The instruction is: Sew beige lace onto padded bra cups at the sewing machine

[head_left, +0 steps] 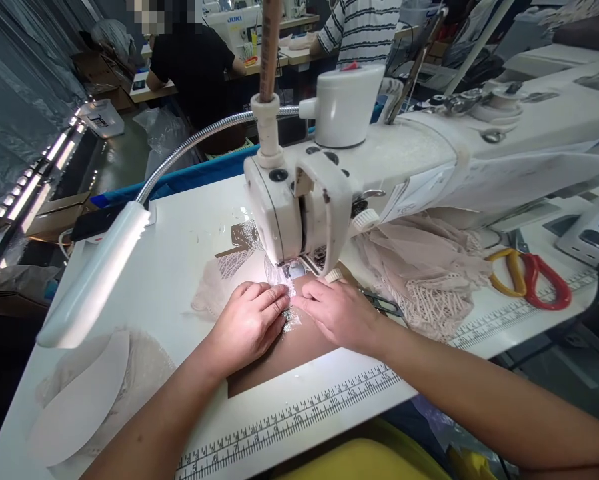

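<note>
Both my hands rest close together just in front of the presser foot of a white sewing machine (299, 207). Under the fingers of my left hand (253, 317) lies a small piece of pale lace (291, 325), which they press and hold from the left. My right hand (338, 312) pinches the same lace from the right, its thumb and forefinger near the left fingertips. A brown sheet (274, 375) covers the machine bed beneath them. Sheer pale fabric (212, 290) spreads to the left of the foot. The needle tip is too small to make out.
Blush lace fabric (424, 267) is heaped on the right, beside red-and-yellow-handled scissors (544, 281). Dark thread snips (384, 304) lie near my right hand. A gooseneck lamp (97, 273) hangs at left above a pale oval piece (87, 407). A printed ruler (279, 427) edges the table. Two people sit beyond.
</note>
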Demonstrator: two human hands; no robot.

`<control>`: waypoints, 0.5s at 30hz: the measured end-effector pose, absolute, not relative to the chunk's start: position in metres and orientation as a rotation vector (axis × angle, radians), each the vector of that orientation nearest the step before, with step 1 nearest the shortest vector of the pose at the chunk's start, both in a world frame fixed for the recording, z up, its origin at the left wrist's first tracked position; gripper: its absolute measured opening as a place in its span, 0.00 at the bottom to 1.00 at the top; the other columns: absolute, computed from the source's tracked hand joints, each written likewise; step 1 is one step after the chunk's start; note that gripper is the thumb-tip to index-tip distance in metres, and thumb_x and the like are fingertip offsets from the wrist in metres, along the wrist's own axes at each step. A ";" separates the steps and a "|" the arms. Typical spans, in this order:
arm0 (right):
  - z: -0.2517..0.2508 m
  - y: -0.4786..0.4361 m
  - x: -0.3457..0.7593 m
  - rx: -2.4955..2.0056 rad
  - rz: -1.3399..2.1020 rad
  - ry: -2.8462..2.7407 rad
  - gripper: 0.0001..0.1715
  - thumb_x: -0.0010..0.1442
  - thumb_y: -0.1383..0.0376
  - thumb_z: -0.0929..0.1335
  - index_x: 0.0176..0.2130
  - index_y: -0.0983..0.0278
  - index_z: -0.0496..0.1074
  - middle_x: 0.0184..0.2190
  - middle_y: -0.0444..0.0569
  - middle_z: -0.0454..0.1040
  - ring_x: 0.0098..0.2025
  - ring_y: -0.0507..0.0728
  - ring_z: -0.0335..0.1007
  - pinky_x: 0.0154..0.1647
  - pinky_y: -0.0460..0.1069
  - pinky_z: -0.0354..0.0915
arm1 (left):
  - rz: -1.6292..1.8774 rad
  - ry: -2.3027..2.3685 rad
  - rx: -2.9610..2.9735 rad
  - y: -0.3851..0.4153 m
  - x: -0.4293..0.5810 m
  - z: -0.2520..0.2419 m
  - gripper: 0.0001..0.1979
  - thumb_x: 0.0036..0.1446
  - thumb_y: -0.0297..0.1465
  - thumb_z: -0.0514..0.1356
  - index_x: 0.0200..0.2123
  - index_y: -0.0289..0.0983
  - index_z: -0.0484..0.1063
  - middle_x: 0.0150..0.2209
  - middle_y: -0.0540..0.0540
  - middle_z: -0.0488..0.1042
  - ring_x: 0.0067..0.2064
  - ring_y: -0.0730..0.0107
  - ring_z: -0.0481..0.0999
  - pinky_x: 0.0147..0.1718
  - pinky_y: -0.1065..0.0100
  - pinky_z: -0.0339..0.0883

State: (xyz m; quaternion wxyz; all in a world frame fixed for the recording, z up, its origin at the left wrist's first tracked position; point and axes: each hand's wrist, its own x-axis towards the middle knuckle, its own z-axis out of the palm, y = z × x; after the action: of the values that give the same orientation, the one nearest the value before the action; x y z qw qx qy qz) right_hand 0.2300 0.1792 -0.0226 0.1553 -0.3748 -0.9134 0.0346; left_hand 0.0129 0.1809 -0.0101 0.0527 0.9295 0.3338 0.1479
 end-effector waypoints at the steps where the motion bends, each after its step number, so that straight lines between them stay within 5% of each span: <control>1: -0.023 0.179 0.229 -1.078 0.089 -2.617 0.15 0.60 0.73 0.63 0.43 0.63 0.74 0.32 0.48 0.70 0.33 0.54 0.57 0.32 0.50 0.47 | 0.448 1.024 2.825 0.181 0.013 -0.011 0.14 0.63 0.30 0.54 0.50 0.34 0.72 0.53 0.42 0.74 0.47 0.58 0.71 0.44 0.56 0.65; 15: -0.017 0.185 0.220 -1.233 0.112 -2.561 0.19 0.58 0.73 0.64 0.48 0.65 0.74 0.31 0.47 0.73 0.29 0.54 0.58 0.29 0.50 0.49 | 0.428 1.202 2.827 0.202 0.005 -0.015 0.16 0.63 0.32 0.52 0.51 0.35 0.72 0.52 0.40 0.73 0.48 0.55 0.69 0.47 0.54 0.64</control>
State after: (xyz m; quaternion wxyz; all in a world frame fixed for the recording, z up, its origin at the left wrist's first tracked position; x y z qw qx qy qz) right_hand 0.2201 0.1852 -0.0166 0.1478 -0.4288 -0.8904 0.0389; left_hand 0.0051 0.2020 -0.0153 0.0199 0.9113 0.3874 0.1381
